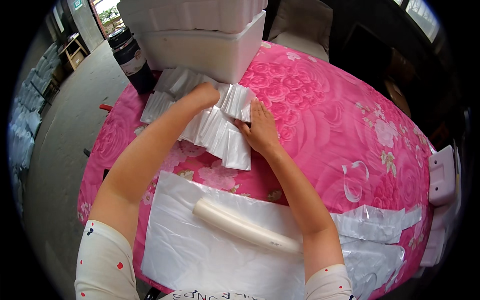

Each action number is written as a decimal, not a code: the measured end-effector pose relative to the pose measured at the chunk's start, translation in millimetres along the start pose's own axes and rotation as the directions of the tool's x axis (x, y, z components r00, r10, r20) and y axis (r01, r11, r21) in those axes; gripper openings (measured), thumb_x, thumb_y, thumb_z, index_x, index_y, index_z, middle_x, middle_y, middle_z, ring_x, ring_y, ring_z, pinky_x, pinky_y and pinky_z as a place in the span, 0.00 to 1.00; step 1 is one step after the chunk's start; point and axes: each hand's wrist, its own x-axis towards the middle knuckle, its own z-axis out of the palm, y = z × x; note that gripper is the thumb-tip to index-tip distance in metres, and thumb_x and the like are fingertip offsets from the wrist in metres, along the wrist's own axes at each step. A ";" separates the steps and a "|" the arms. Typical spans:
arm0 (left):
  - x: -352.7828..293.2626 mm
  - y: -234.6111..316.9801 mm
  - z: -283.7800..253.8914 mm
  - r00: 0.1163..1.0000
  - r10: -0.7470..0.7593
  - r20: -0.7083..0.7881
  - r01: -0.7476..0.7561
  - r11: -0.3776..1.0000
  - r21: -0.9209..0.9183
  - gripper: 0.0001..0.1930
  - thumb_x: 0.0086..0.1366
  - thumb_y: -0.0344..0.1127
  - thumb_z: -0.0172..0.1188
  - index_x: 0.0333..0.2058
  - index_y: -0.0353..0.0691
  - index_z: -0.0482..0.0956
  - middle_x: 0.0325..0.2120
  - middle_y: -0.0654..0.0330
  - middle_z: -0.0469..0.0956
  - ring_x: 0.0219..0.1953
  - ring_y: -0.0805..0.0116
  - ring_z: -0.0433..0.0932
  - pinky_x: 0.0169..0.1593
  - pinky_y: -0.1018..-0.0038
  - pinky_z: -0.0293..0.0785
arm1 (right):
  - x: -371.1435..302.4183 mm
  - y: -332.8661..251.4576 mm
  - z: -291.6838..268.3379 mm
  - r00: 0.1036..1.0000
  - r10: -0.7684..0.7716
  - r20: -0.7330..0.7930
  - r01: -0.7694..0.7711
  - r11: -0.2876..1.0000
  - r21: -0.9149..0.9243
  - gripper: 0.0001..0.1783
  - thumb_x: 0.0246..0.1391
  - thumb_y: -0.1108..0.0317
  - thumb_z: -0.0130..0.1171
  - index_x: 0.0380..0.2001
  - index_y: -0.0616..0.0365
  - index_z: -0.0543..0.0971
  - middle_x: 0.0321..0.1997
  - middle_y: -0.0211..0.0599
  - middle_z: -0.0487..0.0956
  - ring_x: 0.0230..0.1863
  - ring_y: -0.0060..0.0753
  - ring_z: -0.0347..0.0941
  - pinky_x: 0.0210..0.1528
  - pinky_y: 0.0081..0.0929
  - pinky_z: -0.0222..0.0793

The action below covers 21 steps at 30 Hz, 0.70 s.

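I log a fanned row of folded clear plastic bags (215, 125) at the far centre of the pink-flowered counter (320, 115). Right hand (260, 131) lies open, flat, fingers on the row's right end. Left hand (202, 95) presses on its far part; its fingers are hidden, so I cannot tell its opening.
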 end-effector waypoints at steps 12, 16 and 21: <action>16.6 8.7 1.8 0.981 -0.096 0.171 0.102 0.994 -0.028 0.15 0.53 0.34 0.51 0.35 0.28 0.76 0.28 0.50 0.77 0.26 0.63 0.76 0.27 0.66 0.70 | -2.0 -5.1 -3.1 0.999 0.035 0.016 -0.033 0.996 -0.081 0.43 0.55 0.44 0.46 0.60 0.70 0.54 0.63 0.54 0.57 0.66 0.47 0.49 0.67 0.38 0.41; 26.6 -1.2 10.4 0.983 -0.055 0.174 0.054 0.998 0.009 0.16 0.54 0.36 0.52 0.37 0.29 0.76 0.30 0.51 0.77 0.28 0.62 0.77 0.28 0.68 0.70 | -2.4 -5.4 0.6 1.000 0.030 -0.008 -0.031 0.997 -0.073 0.42 0.55 0.44 0.46 0.60 0.70 0.54 0.63 0.53 0.58 0.66 0.47 0.50 0.67 0.38 0.41; -6.1 33.0 -5.1 0.961 -0.124 0.245 0.169 0.971 -0.171 0.18 0.57 0.42 0.53 0.40 0.33 0.76 0.33 0.53 0.77 0.31 0.63 0.77 0.33 0.67 0.71 | -2.3 -4.4 -1.1 0.999 0.047 0.003 -0.047 0.996 -0.077 0.42 0.55 0.44 0.45 0.60 0.70 0.54 0.63 0.53 0.58 0.66 0.46 0.50 0.67 0.37 0.41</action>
